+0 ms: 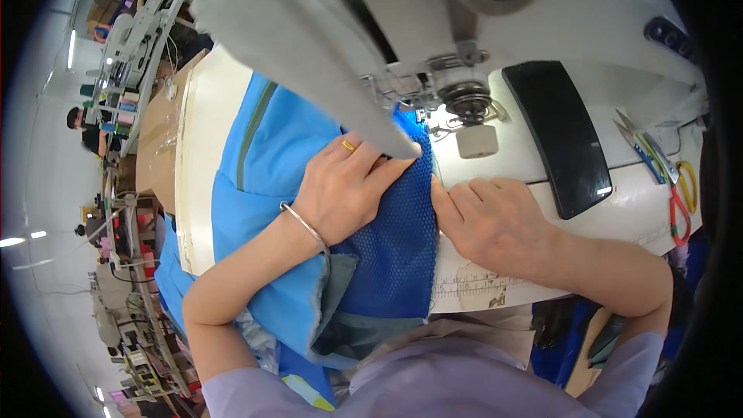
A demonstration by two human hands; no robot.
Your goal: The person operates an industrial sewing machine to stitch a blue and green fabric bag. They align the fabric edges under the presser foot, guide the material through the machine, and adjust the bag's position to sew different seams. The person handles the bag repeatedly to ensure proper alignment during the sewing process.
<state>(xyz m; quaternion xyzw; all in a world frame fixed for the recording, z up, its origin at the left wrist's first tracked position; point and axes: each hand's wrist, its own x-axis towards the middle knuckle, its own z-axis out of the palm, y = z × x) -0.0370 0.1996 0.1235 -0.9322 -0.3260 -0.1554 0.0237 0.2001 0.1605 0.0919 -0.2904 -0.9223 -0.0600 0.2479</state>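
My left hand [340,186], with a ring and a bangle, presses bent fingers and thumb on dark blue mesh [395,255] beside the needle area of a white sewing machine [580,15]. My right hand [484,217] has curled fingers, thumb and index at the mesh's right edge. The mesh lies over light blue fabric [248,224] with an olive strip and grey lining [340,333]. The machine's pale front arm partly hides my left fingertips and the fabric under the needle.
A black panel [557,139] and several scissors [673,193] lie right of the needle. A ruler strip [472,285] runs along the table's front edge. Brown cardboard [159,147] is at the left. Other machines [116,310] and a person [89,128] are farther left.
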